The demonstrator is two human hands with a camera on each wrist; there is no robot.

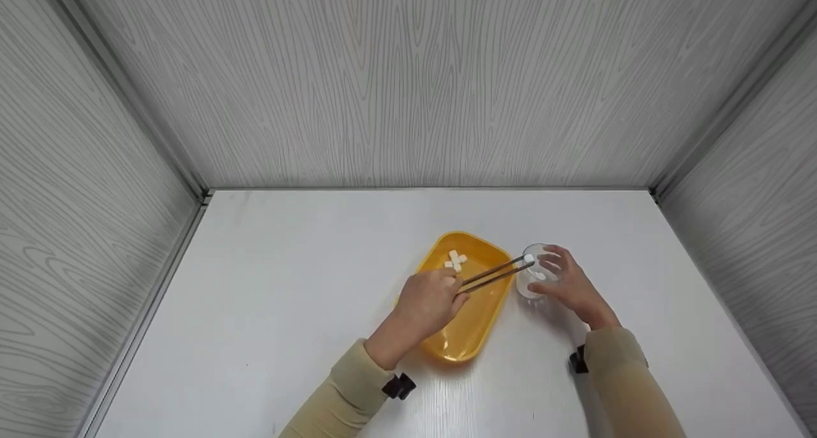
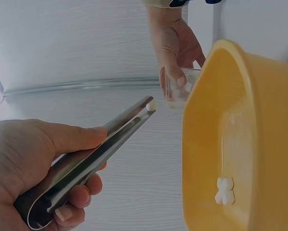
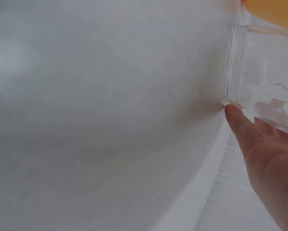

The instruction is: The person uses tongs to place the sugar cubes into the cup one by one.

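Note:
My left hand [image 1: 426,304] grips metal tongs [image 2: 98,161] over the yellow tray [image 1: 458,347]. A small white cube [image 2: 151,106] is pinched between the tong tips. In the head view the tips and cube appear over the mouth of a clear glass [image 1: 526,286], just right of the tray. My right hand [image 1: 577,292] holds that glass from its right side, thumb and fingers around it. In the right wrist view, the thumb touches the glass [image 3: 264,72] near its base. A pale piece or two shows faintly inside it.
Several more white cubes [image 1: 454,259] lie clustered toward the far end of the tray. Tray and glass stand close together on a white table [image 1: 306,265]. Grey wood-patterned panels [image 1: 408,93] enclose the table at the back and both sides.

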